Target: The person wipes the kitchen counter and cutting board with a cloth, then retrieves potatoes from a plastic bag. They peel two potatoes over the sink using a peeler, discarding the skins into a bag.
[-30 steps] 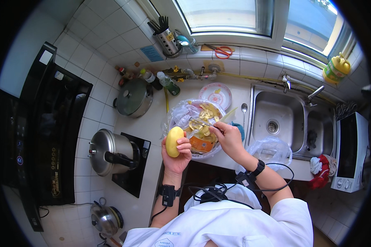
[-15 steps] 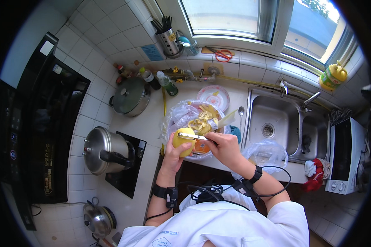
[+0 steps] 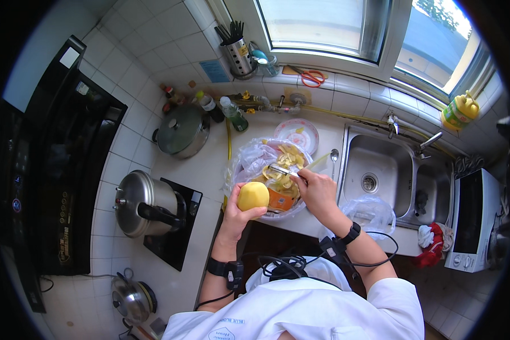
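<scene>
A peeled yellow potato [image 3: 253,196] rests in the fingers of my left hand [image 3: 236,213], over the near left rim of a basin. In my right hand [image 3: 319,191] is a metal peeler [image 3: 283,170], its head pointing left above the basin and apart from the potato. The round basin [image 3: 228,180] is lined with crumpled clear plastic. Yellow peelings [image 3: 289,157] lie heaped in it, next to an orange package [image 3: 280,200].
Behind the basin sits a patterned plate [image 3: 311,131], with a spoon [image 3: 334,157] to its right. A double sink [image 3: 374,153] and a clear plastic bag [image 3: 374,212] are at right. Left are a pressure cooker [image 3: 135,198] and a lidded pot [image 3: 181,133]. A cable hangs from my right wrist.
The peeler has come off the potato and moved right and up over the peelings. My left hand still holds the potato, now turned to show more of its peeled face.
</scene>
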`<state>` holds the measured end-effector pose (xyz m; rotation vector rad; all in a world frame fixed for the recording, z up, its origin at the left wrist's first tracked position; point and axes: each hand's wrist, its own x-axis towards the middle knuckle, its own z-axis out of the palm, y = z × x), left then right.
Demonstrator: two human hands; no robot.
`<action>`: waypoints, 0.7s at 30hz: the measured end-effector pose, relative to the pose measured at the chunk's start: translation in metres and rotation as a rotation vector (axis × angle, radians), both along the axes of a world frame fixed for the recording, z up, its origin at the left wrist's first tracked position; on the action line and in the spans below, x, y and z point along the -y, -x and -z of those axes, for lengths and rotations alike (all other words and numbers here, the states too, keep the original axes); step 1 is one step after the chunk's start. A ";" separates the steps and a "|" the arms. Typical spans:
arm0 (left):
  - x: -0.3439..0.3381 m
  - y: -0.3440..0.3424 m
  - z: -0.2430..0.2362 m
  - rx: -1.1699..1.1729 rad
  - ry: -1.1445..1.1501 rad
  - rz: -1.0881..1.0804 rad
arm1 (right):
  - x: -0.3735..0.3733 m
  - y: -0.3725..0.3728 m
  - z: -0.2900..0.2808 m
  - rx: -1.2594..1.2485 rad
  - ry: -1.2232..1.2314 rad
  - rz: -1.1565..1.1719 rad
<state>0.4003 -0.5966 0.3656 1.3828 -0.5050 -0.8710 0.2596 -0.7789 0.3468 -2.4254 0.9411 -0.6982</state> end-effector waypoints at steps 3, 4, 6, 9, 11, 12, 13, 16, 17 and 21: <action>0.000 -0.004 0.001 0.429 -0.075 -0.014 | -0.002 0.002 -0.002 0.105 -0.022 -0.011; 0.000 -0.005 0.000 0.491 -0.084 -0.021 | -0.004 0.003 -0.003 0.030 -0.052 -0.025; -0.001 -0.007 -0.001 0.599 -0.077 -0.020 | -0.004 0.005 -0.004 -0.091 -0.074 -0.054; 0.001 -0.011 -0.001 0.502 -0.039 -0.057 | 0.000 0.011 0.000 0.220 -0.135 -0.008; 0.005 -0.013 -0.001 0.338 -0.027 -0.109 | 0.010 0.022 0.002 0.211 -0.341 0.031; 0.007 -0.015 -0.001 0.256 -0.014 -0.133 | 0.015 0.027 0.003 0.219 -0.442 0.047; 0.010 -0.017 -0.003 0.191 -0.020 -0.133 | 0.021 0.036 0.004 0.202 -0.543 0.091; 0.019 -0.025 -0.015 -0.100 -0.003 -0.063 | 0.028 0.072 0.010 0.366 -0.638 0.229; 0.023 -0.026 -0.021 -0.102 -0.017 -0.009 | 0.030 0.089 0.012 0.366 -0.662 0.295; 0.053 -0.019 -0.043 -0.166 -0.062 0.170 | 0.024 0.163 0.031 0.164 -0.503 0.589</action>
